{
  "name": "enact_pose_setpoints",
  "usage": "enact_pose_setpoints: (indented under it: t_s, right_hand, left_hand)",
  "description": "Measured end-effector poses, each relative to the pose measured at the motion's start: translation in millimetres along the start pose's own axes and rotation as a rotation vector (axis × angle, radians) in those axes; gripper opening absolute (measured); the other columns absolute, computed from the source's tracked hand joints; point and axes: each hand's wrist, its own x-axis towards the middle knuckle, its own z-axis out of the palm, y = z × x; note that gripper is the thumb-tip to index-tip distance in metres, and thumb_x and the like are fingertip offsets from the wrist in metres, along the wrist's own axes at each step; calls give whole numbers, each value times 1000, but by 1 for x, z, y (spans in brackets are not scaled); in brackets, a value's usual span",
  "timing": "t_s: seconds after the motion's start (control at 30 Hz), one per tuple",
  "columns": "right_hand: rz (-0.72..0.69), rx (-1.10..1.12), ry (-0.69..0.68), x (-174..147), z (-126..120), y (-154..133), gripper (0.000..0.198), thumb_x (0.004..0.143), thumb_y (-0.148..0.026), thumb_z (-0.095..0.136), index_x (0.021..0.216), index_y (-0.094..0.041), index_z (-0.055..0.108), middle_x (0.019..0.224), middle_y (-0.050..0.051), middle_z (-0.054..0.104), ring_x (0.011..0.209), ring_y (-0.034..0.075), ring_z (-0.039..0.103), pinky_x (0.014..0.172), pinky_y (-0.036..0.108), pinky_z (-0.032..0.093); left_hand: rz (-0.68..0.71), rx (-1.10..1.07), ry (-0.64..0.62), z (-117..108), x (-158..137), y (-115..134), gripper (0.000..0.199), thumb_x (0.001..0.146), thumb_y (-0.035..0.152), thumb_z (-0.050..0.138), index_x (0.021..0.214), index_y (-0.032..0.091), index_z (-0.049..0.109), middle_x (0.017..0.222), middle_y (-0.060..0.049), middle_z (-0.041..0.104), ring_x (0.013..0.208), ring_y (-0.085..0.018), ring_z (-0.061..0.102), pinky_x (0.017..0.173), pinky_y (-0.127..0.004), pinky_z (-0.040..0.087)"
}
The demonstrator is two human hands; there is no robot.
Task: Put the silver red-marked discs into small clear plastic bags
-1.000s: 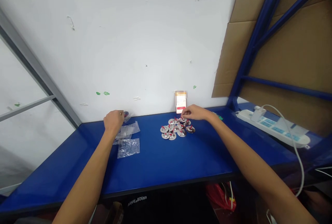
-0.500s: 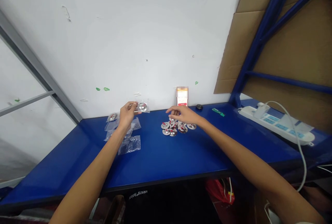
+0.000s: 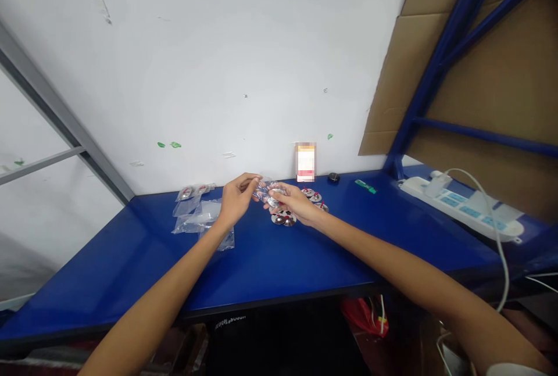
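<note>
Above the middle of the blue table my two hands meet. My left hand pinches a clear plastic bag. My right hand grips a shiny round finger cymbal at the bag's side; whether it is inside the bag I cannot tell. Below and behind the right hand lie several loose finger cymbals with red loops, partly hidden by the hand. To the left are several flat clear bags. Behind those lie bagged finger cymbals near the wall.
A phone leans upright against the white wall. Beside it are a small black round object and a green item. A white power strip with a cable lies at the right, by a blue metal frame.
My left hand has moved right, now holding a bag close to my right hand. A second bagged cymbal item shows at the back left. My right hand has taken a cymbal from the pile.
</note>
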Motion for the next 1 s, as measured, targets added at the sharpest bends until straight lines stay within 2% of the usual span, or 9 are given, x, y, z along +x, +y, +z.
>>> enact_pose_setpoints:
  t_s: [0.2,0.37,0.43,0.5,0.57,0.63,0.8,0.9,1.0]
  right_hand:
    - [62,21,-34,2,-9,0,36,84,-37,93,109,-21,72,108,8,80,100,26,83,86,35,72]
    - [80,-34,-75,3,-18,1,32,87,-40,90,104,-18,74,112,12,79,98,24,82,74,28,72]
    - [68,-58,-66,4,-20,-3,32,87,-42,90,103,-18,75,113,12,78,96,25,82,66,26,70]
    - [42,-78,-45,4,-23,-8,32,88,-43,89,103,-18,75,113,12,78,94,24,81,62,25,69]
    - [16,-93,-29,6,-26,-13,31,89,-42,88,105,-18,75,113,13,79,90,23,81,60,25,68]
    - [6,-109,-14,7,-29,-18,30,90,-40,87,107,-18,75,113,13,80,86,21,80,57,24,66]
    - [19,-135,41,8,-34,-23,30,90,-37,87,108,-18,72,112,12,80,87,23,82,54,23,64]
    - [32,-136,58,8,-33,-21,28,90,-35,88,102,-16,72,106,12,80,88,24,83,57,21,64]
    - [19,-147,31,7,-30,-19,29,88,-37,89,100,-15,74,101,10,80,85,23,83,59,21,65]
  left_hand:
    - [1,-60,197,-20,17,-9,42,94,54,70,110,16,76,96,-10,78,67,-17,67,56,-28,58]
    - [24,67,298,-67,33,0,30,92,44,63,99,17,74,84,-6,74,57,-14,59,51,-25,48]
    - [-14,274,180,-92,37,1,23,88,37,60,85,19,74,73,-3,71,57,-15,57,53,-26,45]
    - [-74,559,-54,-114,40,-3,23,84,35,59,75,21,75,72,-3,72,66,-19,63,61,-28,46]
    - [-135,785,-249,-131,43,-11,23,80,34,58,72,24,78,76,-4,75,75,-23,67,68,-31,49]
    - [-146,938,-341,-139,45,-20,23,75,31,58,75,24,80,87,-7,78,84,-28,69,76,-35,51]
    - [83,908,-310,-124,42,-21,49,68,21,60,114,21,77,131,-13,70,111,-32,67,97,-43,54]
    - [169,636,-305,-91,32,-7,43,79,19,58,119,21,72,128,-11,71,108,-27,68,96,-43,55]
    - [141,332,-376,-46,17,1,29,96,30,61,122,22,70,120,-9,74,104,-24,70,93,-38,58]
